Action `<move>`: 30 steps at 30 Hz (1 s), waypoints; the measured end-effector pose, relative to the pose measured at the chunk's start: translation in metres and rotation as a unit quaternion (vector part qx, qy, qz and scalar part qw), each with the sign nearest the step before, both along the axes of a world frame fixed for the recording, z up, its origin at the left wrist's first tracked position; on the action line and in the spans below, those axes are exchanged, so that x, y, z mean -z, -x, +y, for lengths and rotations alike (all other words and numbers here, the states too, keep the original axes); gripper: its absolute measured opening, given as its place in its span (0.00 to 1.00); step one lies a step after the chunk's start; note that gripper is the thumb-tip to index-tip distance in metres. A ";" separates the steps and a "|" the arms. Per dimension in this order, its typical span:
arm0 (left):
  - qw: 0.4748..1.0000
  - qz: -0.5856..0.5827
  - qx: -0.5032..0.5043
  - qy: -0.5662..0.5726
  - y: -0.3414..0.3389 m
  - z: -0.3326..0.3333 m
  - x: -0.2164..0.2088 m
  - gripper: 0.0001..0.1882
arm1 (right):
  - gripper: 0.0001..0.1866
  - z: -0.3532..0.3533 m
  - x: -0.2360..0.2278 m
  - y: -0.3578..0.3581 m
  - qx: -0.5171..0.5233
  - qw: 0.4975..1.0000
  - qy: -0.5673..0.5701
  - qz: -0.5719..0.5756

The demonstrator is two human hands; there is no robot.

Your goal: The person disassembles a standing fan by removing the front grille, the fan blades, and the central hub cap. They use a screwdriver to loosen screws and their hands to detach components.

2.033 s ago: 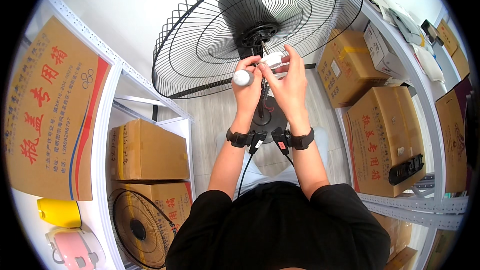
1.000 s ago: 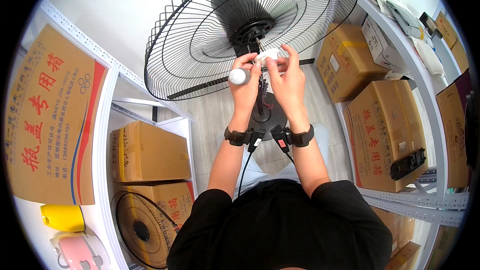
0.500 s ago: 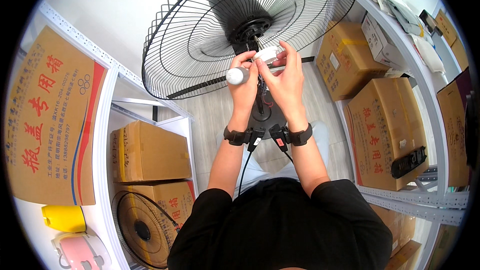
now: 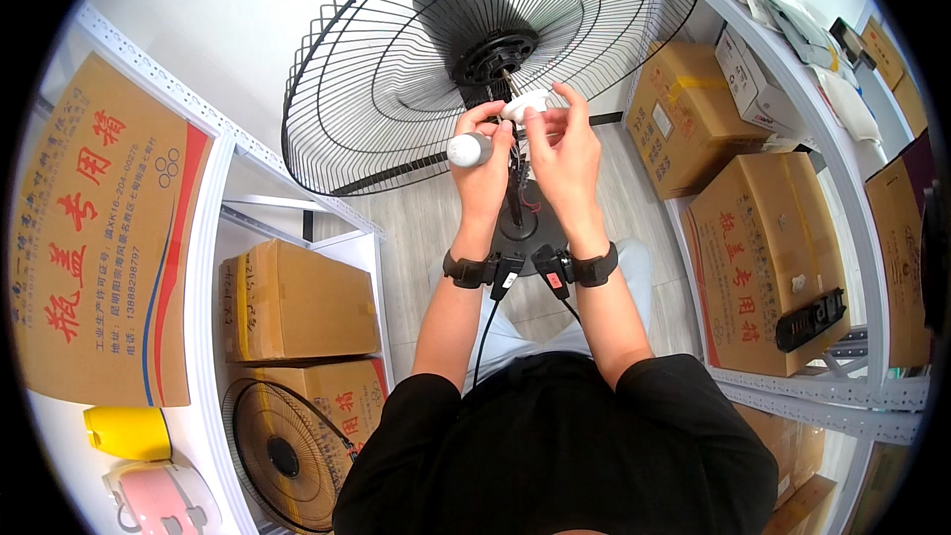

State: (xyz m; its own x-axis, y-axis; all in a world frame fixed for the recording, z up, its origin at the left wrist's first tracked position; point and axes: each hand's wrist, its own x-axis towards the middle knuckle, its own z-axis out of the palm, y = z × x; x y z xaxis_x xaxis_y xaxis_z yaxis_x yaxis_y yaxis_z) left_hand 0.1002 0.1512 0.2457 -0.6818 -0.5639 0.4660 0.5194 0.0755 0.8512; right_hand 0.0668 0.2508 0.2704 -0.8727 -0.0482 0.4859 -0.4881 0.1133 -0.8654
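My left hand (image 4: 481,163) is closed around a grey cylindrical handle (image 4: 470,150) with a whitish end; the rest of that tool is hidden. Its fingertips also touch a white round plastic part (image 4: 525,105). Pinched at the rim of this part, my right hand (image 4: 565,154) has its thumb on the near side and its index finger raised above. Just beyond is the thin metal shaft (image 4: 511,82) of a black stand fan's motor (image 4: 474,25). Whether the white part touches the shaft I cannot tell. The wire rear guard (image 4: 347,69) surrounds the motor.
Below my hands are the fan's pole and dark base (image 4: 545,233). Cardboard boxes (image 4: 307,302) fill shelves on the left, with a second round guard (image 4: 282,456) leaning there. More boxes (image 4: 768,248) stand right, one bearing a black plastic piece (image 4: 810,320).
The white part has turned and tilted between my fingers. My right thumb and fingers have shifted their grip around its rim, while the left hand stays nearly still.
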 end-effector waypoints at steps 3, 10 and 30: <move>1.000 -0.002 -0.002 0.002 -0.001 0.000 -0.001 0.12 | 0.31 0.004 0.001 0.001 -0.047 0.995 0.025 -0.080; 1.000 -0.008 -0.002 -0.006 0.000 0.000 0.001 0.12 | 0.30 0.001 0.003 0.002 -0.001 0.999 -0.012 0.037; 1.000 -0.004 0.004 -0.007 -0.001 -0.001 -0.003 0.12 | 0.24 -0.001 0.000 -0.001 0.046 0.988 -0.041 0.138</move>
State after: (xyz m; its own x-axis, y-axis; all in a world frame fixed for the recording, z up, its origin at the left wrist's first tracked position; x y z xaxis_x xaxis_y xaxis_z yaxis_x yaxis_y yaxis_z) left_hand 0.1017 0.1507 0.2487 -0.6896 -0.5647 0.4534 0.5138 0.0596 0.8558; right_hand 0.0673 0.2495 0.2707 -0.7096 -0.0229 0.7043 -0.6890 0.2322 -0.6866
